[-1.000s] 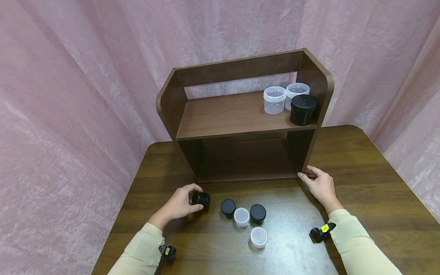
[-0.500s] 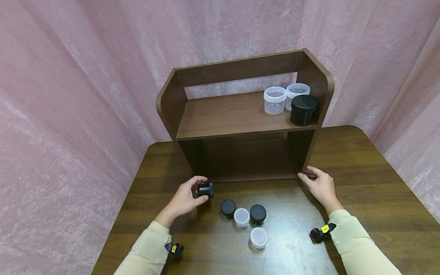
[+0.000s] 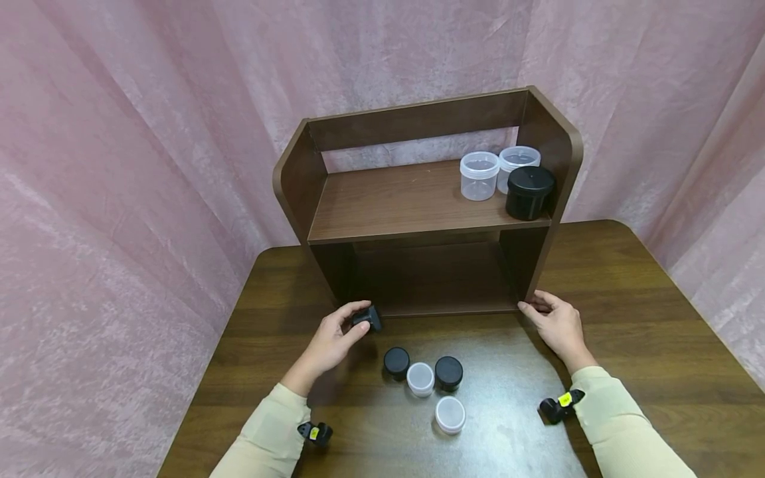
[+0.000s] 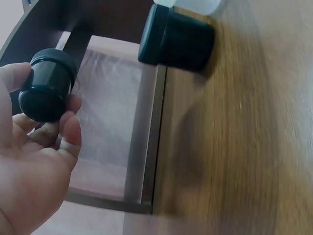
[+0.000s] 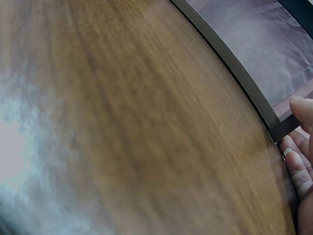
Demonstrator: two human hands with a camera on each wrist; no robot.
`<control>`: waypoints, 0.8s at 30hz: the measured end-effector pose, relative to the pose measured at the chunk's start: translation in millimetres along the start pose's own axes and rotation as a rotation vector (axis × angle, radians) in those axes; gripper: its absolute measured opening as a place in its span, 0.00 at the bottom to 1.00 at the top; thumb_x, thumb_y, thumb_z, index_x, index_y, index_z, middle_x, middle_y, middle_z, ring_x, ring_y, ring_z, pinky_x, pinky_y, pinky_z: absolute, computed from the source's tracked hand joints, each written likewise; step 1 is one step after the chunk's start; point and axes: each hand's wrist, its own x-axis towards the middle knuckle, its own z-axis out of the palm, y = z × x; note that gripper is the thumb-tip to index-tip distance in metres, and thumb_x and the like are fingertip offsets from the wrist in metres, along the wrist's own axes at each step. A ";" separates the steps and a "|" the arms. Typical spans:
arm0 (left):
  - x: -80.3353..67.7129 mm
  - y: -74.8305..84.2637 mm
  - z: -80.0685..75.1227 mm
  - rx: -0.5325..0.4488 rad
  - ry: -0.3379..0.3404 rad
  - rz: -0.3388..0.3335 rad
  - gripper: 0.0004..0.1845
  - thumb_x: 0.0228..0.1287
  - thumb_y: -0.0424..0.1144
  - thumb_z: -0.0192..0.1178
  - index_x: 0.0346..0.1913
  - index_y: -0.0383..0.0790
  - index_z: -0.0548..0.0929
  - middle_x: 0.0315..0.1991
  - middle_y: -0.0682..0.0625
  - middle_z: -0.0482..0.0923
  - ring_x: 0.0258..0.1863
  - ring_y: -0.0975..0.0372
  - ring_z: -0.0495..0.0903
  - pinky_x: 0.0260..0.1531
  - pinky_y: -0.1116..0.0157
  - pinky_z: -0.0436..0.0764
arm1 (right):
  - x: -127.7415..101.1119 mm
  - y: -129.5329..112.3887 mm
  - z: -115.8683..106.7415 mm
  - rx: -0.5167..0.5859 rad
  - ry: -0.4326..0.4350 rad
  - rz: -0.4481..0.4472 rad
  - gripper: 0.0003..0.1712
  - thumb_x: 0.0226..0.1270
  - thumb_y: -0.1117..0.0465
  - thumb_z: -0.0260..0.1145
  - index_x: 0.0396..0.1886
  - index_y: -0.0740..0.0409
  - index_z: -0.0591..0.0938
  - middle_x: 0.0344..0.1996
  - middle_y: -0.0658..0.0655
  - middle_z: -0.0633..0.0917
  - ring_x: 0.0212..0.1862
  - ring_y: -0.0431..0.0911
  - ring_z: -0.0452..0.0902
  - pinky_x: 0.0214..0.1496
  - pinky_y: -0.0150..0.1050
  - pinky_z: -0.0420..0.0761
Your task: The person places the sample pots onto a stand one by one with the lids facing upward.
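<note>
A pink curtain (image 3: 179, 166) fills the far side and both flanks of the scene. Before it stands the wood-grained counter (image 3: 633, 318), lit by a bright glare in its near middle. On the far part of the counter stands a dark brown shelf unit (image 3: 382, 209) with an upper shelf and an open lower compartment.

Two pale yellow sleeves reach in from the near side. The right hand (image 3: 557, 326) grips the near right corner of the shelf unit at its base, thumb on the front and fingers along the outer side. The left hand (image 3: 329, 338) pinches a small black jar (image 3: 366, 320) between thumb and fingers.

At the right end of the upper shelf sit a large black jar (image 3: 528, 199), near the side panel, and two clear containers, one to its left (image 3: 477, 182) and one behind it (image 3: 508, 178). A black device with a yellow mark is fixed at each wrist.

Smaller again, a left black-lidded jar (image 3: 397, 362), a white-lidded jar (image 3: 421, 378) and a right black-lidded jar (image 3: 449, 372) stand close together on the counter, with another white-lidded jar (image 3: 450, 413) nearer. The pinched jar is tilted, its lid toward the right, by the unit's near left corner
</note>
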 end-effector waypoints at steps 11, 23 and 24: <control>8.6 5.0 14.7 -0.115 -0.010 -0.004 0.24 0.71 0.33 0.54 0.68 0.36 0.67 0.48 0.37 0.73 0.42 0.55 0.77 0.43 0.61 0.81 | -0.4 -1.1 -0.2 -0.003 0.001 0.006 0.34 0.64 0.45 0.66 0.58 0.67 0.77 0.44 0.64 0.85 0.45 0.56 0.83 0.44 0.39 0.78; 12.3 10.3 22.9 -0.201 0.020 0.046 0.24 0.66 0.29 0.59 0.64 0.37 0.69 0.51 0.38 0.72 0.47 0.49 0.79 0.47 0.64 0.81 | -0.7 -0.1 0.5 -0.005 0.006 0.002 0.34 0.64 0.45 0.66 0.58 0.67 0.77 0.44 0.64 0.85 0.45 0.56 0.83 0.45 0.45 0.79; 12.6 11.7 23.3 -0.206 0.025 0.052 0.24 0.66 0.29 0.59 0.63 0.36 0.69 0.52 0.37 0.72 0.48 0.48 0.79 0.47 0.63 0.81 | -0.7 0.1 0.6 -0.006 0.006 0.003 0.34 0.64 0.45 0.66 0.58 0.67 0.77 0.44 0.64 0.85 0.45 0.56 0.83 0.45 0.45 0.79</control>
